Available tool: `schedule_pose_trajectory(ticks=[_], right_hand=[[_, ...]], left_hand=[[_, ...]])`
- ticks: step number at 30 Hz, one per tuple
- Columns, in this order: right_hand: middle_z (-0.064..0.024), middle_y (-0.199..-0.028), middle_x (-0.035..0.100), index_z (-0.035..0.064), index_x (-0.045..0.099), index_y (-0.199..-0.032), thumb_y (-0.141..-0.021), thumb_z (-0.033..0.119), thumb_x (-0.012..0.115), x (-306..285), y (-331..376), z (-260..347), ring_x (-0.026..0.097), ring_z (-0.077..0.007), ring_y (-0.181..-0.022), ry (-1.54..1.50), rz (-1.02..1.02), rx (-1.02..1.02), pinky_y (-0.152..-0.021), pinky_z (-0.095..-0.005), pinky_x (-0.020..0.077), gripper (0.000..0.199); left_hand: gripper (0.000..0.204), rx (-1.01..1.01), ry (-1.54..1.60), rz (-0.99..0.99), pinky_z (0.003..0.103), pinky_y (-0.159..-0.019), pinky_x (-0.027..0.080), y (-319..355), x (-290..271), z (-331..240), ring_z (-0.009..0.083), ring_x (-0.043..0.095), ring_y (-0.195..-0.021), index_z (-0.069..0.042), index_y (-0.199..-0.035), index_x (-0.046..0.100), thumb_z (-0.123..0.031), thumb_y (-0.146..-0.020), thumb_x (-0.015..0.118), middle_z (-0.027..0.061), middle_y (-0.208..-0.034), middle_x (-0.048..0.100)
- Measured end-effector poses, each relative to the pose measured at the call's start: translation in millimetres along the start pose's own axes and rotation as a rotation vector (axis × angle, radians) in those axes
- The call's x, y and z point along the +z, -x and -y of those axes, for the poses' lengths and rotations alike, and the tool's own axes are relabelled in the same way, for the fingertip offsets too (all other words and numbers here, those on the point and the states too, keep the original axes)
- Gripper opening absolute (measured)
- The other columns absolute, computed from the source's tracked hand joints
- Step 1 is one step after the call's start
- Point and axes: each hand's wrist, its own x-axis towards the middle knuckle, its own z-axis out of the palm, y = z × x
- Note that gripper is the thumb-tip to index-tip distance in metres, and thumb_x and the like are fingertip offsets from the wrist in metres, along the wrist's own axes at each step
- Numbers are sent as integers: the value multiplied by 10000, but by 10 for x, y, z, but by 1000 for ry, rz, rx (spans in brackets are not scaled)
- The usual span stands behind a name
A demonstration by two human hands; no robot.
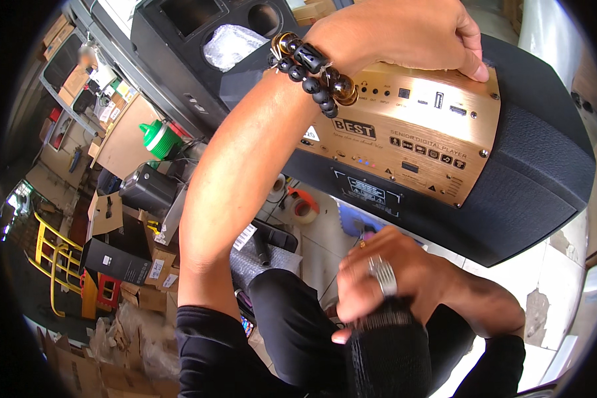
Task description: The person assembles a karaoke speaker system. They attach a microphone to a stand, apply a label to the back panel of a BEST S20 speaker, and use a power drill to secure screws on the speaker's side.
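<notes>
Our left hand (404,33) presses flat on the speaker's gold control panel (411,126), steadying it; our right hand (385,278) has its grip closed around a black ribbed cylinder (385,358).

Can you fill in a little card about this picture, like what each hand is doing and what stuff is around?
Left hand: rests flat on the gold metal control panel of the big black speaker box
Left wrist: dark and amber bead bracelets
Right hand: closed around a black ribbed cloth piece, silver ring on one finger
Around: green plastic bottle, roll of tape, yellow metal frame, cardboard boxes
</notes>
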Motion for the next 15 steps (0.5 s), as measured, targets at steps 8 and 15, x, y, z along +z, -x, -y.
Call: schedule_pose_trajectory(ticks=[8, 15], right_hand=[[-124, -821, 597, 78, 472, -1085, -955, 297, 549, 219, 129, -430, 615, -209, -680, -1044, -329, 881, -632, -373, 530, 266], [-83, -931, 589, 87, 430, -1178, -705, 52, 685, 410, 223, -568, 634, -232, -776, -976, -345, 1017, -732, -389, 524, 538]], left_hand=[[308, 343, 625, 320, 328, -737, 519, -67, -206, 594, 184, 669, -789, 41, -1020, 702, -242, -905, 669, 139, -866, 719], [391, 508, 489, -154, 351, -814, 528, 462, -152, 1128, 279, 690, -893, 67, -1024, 670, -269, -836, 738, 201, -934, 706]])
